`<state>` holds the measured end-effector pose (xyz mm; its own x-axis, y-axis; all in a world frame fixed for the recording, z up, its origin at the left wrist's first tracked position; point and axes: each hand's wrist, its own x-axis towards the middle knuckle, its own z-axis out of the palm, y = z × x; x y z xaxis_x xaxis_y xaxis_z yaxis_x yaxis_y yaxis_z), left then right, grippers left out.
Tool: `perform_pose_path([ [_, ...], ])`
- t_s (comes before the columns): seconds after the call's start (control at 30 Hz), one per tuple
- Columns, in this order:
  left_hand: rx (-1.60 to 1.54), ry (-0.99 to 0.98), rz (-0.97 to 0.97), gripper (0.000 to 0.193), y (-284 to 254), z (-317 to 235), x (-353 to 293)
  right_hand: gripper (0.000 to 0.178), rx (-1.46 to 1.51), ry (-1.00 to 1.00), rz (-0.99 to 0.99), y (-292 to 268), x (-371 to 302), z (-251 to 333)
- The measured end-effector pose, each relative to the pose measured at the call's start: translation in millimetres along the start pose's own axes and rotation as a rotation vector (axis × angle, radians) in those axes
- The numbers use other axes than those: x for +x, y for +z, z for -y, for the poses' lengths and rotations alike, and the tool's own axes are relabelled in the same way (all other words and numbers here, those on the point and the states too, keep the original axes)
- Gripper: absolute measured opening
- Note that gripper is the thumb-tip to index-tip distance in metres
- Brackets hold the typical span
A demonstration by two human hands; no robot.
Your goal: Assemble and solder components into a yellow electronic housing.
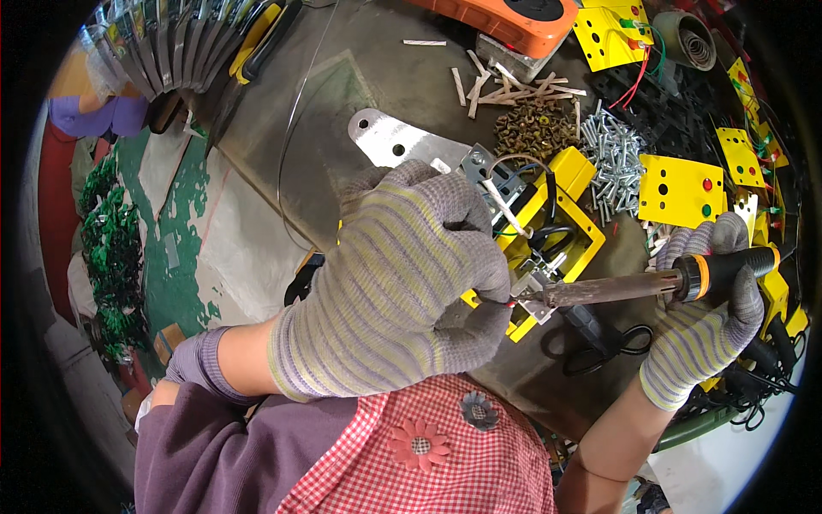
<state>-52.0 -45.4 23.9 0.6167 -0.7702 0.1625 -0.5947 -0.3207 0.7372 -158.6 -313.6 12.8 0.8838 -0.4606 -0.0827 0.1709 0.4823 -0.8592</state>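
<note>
cluttered dark workbench [282, 146], screw pile [612, 158], yellow panels [681, 190], green-speckled floor [184, 223]

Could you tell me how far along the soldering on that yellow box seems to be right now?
Done: several yellow panels with coloured buttons lie finished-looking at the right. In hand: the left hand pinches a wire at the open yellow box while the right hand holds the soldering iron, tip at the joint. Left: the box is open, loose screws unused.

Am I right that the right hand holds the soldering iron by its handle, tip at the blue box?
Not quite: in the head view the box is yellow, not blue. The right hand does hold the soldering iron by its handle, tip at that box.
</note>
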Motion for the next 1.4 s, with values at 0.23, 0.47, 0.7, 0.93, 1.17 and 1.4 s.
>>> perform_pose_path([
  [0.23,0.037,-0.036,0.04,0.02,-4.2,-4.3,3.0,0.045,-0.047,0.01,-0.022,7.3,-3.0,1.4],
  [0.47,0.054,-0.061,0.073,0.022,-5.6,-6.9,4.6,0.046,-0.058,-0.055,-0.146,15.4,-3.0,-3.5],
  [0.7,0.093,-0.07,0.12,0.021,-11.4,-11.0,10.8,0.051,-0.003,-0.043,-0.062,-5.4,0.6,4.5],
  [0.93,0.095,-0.089,0.126,0.019,-10.1,-8.9,12.7,0.043,-0.057,-0.029,-0.172,8.0,1.3,4.5],
  [1.17,0.113,-0.107,0.144,0.018,-12.1,-11.7,12.6,0.051,0.04,0.004,-0.051,-9.3,1.4,1.3],
  [1.4,0.048,-0.082,0.149,0.019,-10.2,-6.5,14.4,0.053,0.085,-0.001,0.097,-19.4,4.1,4.1],
])
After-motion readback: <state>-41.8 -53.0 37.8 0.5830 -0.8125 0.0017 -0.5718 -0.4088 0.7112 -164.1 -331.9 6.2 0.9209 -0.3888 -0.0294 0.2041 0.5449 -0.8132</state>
